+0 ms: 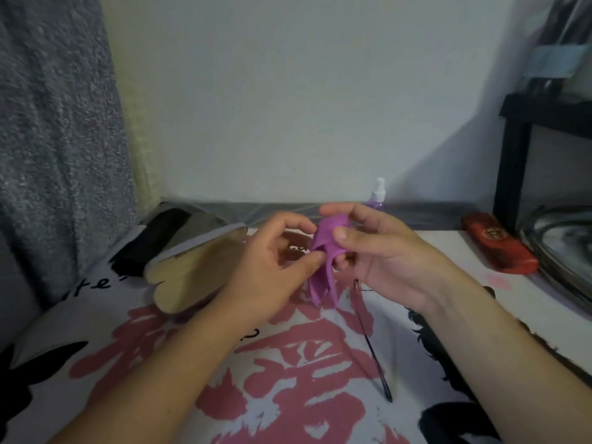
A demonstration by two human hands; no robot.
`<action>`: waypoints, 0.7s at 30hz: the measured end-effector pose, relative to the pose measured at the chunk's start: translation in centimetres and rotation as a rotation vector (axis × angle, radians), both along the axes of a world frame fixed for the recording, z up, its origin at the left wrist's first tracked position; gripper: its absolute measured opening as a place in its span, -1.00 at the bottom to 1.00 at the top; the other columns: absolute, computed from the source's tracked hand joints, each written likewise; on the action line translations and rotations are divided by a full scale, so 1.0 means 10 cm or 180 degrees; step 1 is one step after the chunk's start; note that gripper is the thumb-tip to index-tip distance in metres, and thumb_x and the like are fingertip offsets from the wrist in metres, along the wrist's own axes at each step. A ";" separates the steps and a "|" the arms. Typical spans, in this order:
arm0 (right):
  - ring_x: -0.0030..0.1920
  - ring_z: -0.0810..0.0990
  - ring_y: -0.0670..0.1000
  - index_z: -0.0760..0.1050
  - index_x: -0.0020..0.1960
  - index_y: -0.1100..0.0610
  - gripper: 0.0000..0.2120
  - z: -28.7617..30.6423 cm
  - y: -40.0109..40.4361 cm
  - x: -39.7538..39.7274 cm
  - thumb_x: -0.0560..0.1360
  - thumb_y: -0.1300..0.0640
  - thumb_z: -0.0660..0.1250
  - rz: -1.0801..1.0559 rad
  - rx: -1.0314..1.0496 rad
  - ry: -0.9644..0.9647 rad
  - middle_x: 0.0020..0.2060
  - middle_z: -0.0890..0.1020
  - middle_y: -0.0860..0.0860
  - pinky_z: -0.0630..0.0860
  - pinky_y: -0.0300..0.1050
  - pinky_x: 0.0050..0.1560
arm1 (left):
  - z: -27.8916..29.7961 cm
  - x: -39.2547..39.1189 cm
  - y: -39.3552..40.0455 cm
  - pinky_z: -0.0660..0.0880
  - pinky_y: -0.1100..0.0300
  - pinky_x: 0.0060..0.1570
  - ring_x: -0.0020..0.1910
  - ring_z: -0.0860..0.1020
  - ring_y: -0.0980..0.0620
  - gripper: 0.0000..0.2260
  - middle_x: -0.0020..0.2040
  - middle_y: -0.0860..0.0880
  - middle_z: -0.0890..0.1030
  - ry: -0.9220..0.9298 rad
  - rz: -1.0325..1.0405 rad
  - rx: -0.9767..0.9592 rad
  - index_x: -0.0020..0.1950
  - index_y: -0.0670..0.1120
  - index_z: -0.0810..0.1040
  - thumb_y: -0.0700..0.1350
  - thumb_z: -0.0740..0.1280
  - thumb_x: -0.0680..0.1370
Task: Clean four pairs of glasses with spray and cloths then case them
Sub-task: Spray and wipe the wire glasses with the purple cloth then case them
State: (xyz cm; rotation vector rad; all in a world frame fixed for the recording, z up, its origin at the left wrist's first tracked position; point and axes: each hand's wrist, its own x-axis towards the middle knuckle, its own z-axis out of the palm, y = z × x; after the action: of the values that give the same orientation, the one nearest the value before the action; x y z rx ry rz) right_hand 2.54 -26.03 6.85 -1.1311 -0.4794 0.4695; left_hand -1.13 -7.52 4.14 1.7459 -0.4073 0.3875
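Observation:
A purple cloth (pixel 323 251) is held up between both hands above the bed. My left hand (pixel 272 261) pinches its lower left side between thumb and fingers. My right hand (pixel 381 251) grips the upper part, thumb pressed on the cloth, which is wrapped over the front of a pair of glasses. Only one thin black temple arm (pixel 371 344) of the glasses shows, hanging down towards me. A small spray bottle (pixel 379 195) with purple liquid and a white nozzle stands behind my hands by the wall.
A beige case (pixel 195 274) lies open at the left, with a black case (pixel 153 241) and a grey one behind it. A red case (pixel 499 248) lies at the right near a black shelf frame (pixel 512 161). The surface is a pink-and-black printed sheet (pixel 304 363).

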 end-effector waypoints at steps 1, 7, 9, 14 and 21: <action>-0.35 0.58 0.01 0.52 0.28 0.24 -0.58 -0.03 -0.02 0.02 0.43 0.35 0.42 0.0076 0.0008 -0.0006 -0.20 0.61 0.16 0.56 -0.20 -0.27 | -0.01 -0.01 0.00 0.65 -0.02 0.00 0.00 0.67 -0.09 -0.78 0.00 -0.07 0.68 0.0067 -0.0022 -0.0043 0.09 -0.05 0.56 -0.28 0.46 0.53; -0.34 0.54 -0.03 0.54 0.33 0.22 -0.48 -0.05 -0.07 0.07 0.37 0.37 0.44 0.0004 -0.0016 0.0039 -0.21 0.64 0.12 0.47 -0.23 -0.31 | 0.07 -0.07 0.03 0.59 0.14 -0.20 -0.18 0.63 -0.05 -0.95 -0.18 -0.02 0.67 0.0064 0.0183 -0.0054 -0.09 -0.02 0.62 -0.12 0.39 0.57; -0.30 0.55 0.01 0.61 0.21 0.21 -0.60 -0.05 -0.06 0.07 0.39 0.36 0.44 -0.0248 -0.0083 0.0122 -0.21 0.62 0.12 0.49 -0.19 -0.27 | 0.10 -0.09 0.08 0.50 0.26 -0.31 -0.31 0.57 0.07 -0.88 -0.28 0.01 0.60 0.0492 -0.0081 -0.0364 -0.19 0.00 0.60 -0.05 0.40 0.55; -0.27 0.56 0.00 0.58 -0.06 0.11 -0.90 -0.14 0.07 0.04 0.51 0.28 0.43 -0.1461 -0.1223 -0.0598 -0.26 0.62 0.04 0.51 -0.12 -0.29 | 0.19 -0.14 0.21 0.46 0.29 -0.39 -0.43 0.49 0.10 -0.85 -0.39 0.00 0.51 0.1553 -0.1248 -0.1322 -0.33 -0.06 0.57 -0.17 0.38 0.45; -0.37 0.64 0.16 0.61 -0.16 0.14 -0.84 -0.09 0.21 -0.21 0.57 0.10 0.40 -0.1308 -0.1404 -0.1489 -0.34 0.68 0.09 0.60 0.07 -0.30 | 0.12 -0.03 0.25 0.55 0.19 -0.20 -0.27 0.57 0.01 -0.84 -0.23 -0.12 0.61 0.1557 -0.0796 -0.1130 -0.10 -0.17 0.69 -0.09 0.40 0.50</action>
State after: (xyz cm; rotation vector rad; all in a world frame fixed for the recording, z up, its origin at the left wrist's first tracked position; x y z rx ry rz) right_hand 0.43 -23.92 5.92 -1.7349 -0.5419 -0.0652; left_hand -1.42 -5.07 5.32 1.3624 -0.1830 -0.1444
